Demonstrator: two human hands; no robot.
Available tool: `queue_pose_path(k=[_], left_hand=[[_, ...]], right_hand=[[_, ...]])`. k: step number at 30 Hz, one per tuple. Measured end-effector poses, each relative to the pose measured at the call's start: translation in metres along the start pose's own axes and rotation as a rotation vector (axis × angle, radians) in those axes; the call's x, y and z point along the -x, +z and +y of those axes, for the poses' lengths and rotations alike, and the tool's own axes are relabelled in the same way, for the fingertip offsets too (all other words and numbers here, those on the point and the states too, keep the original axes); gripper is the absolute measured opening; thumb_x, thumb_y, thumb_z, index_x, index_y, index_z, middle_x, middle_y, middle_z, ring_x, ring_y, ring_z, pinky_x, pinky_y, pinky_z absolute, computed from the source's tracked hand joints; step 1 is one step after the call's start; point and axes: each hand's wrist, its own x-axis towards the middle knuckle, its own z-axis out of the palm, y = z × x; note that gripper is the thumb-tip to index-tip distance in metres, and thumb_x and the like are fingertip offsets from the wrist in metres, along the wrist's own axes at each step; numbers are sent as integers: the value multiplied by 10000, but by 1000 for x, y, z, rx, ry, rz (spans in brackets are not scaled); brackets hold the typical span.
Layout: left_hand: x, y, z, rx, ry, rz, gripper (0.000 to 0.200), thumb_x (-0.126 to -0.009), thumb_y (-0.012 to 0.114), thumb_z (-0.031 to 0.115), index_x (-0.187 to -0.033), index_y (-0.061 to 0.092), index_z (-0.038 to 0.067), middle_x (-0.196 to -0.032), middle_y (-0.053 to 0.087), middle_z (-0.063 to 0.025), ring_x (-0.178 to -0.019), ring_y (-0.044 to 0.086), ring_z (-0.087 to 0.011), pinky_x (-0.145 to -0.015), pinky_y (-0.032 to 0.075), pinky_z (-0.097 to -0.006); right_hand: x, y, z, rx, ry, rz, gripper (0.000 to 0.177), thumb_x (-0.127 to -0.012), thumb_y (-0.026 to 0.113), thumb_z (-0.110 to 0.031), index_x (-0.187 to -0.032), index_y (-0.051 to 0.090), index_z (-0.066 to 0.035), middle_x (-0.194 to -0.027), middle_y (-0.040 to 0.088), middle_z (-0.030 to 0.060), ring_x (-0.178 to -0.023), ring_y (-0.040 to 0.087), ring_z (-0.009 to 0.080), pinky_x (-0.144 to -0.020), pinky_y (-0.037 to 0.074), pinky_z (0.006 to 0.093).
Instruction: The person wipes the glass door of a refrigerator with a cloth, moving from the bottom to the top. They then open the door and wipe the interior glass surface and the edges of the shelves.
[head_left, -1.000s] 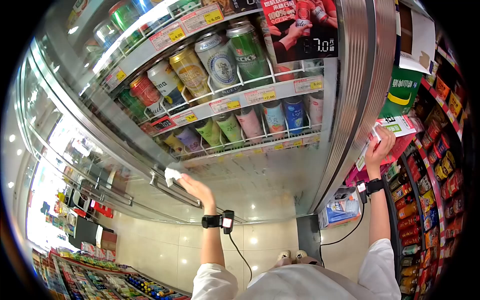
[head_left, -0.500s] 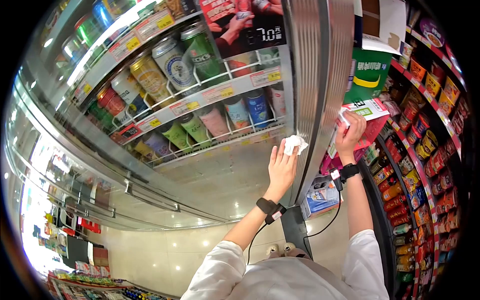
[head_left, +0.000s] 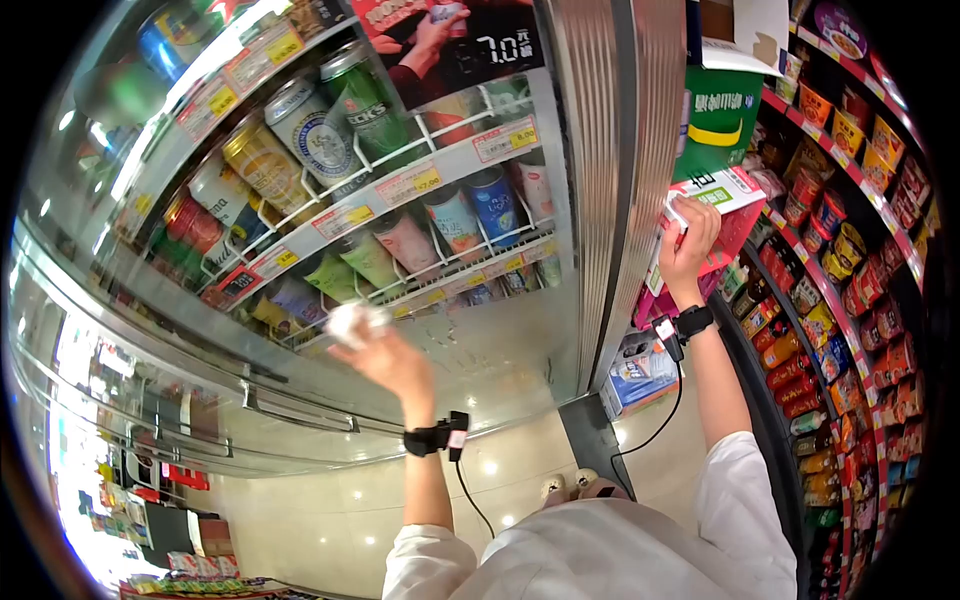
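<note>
Your left hand (head_left: 385, 362) is blurred, so you cannot tell whether its fingers are together or apart; a crumpled white cloth (head_left: 357, 322) is at its fingertips, in front of the cooler glass (head_left: 480, 350). The cloth, blurred too, shows just below the lower row of slim pastel cans (head_left: 367, 260). Your right hand (head_left: 690, 245) is off to the other side, at the top of a pink carton (head_left: 738, 215) beside the ribbed metal frame (head_left: 632, 150). Its fingers are bent, with a small white item (head_left: 678, 212) by the thumb, but you cannot tell how firmly they close on it. Each of your wrists has a black strap with a small device, and a cable runs from each. Behind the glass, larger beer cans (head_left: 312, 130) sit on the shelf above the slim ones, price labels along the shelf edges, and a red and black poster (head_left: 455, 45) reads 7.0. Beyond the pink carton is a green carton (head_left: 722, 115), and farther to your right, shelves carry packaged snacks (head_left: 870, 290). Below, a blue and white box (head_left: 640, 380) sits on the tiled floor (head_left: 350, 510), near your shoes (head_left: 568, 485).
</note>
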Motion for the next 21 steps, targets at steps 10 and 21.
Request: queue_pose_path(k=[10,21], left_hand=[[18,-8,-133,487,-850,398,566,-991,276,333,-1348,277,-106,-1410,293,-258,-1260,362,-319,-1050,278,-374],[32,21,6,563,-563,263,564,-997,281,278,-1377,155,-119,-1467,109,-267,-1367,139,-321,-1123,93,-376]], right_hand=[[1,1,4,0,2,25,210,-793,508,-130,-984,546,-50,-1014,585,94,-1004,518,275,-969,322,445],[3,3,6,-4,8,22,219,-799,504,-137,-995,551,-53,-1023,586,93,-1007,519,271,-972,321,447]])
